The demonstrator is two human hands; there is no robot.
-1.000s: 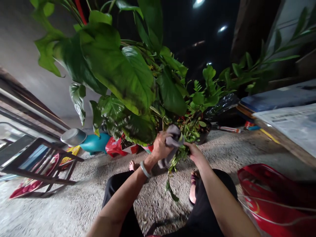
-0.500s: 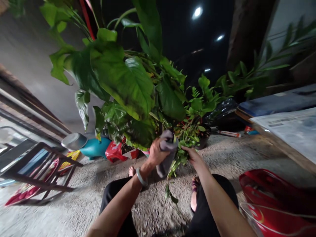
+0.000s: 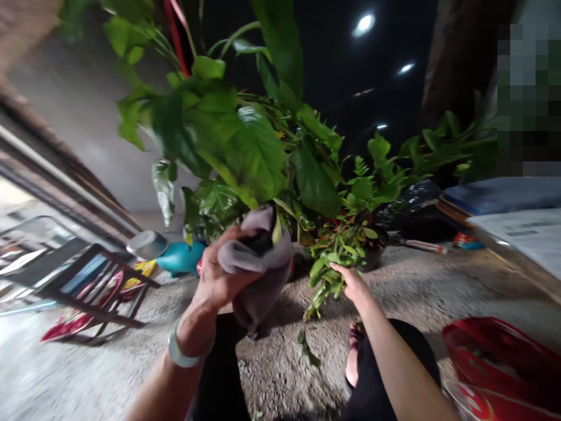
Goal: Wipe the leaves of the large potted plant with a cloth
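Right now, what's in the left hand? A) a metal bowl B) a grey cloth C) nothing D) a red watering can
B: the left hand is closed in a grip on a grey cloth bunched against a big leaf, while the right hand touches the small-leaved sprigs.

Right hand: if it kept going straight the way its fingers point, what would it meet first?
The right hand points up and left into the small-leaved plant; its fingertips already seem to touch the drooping leaves. Farther on probably comes that plant's dark pot, though depth is unclear.
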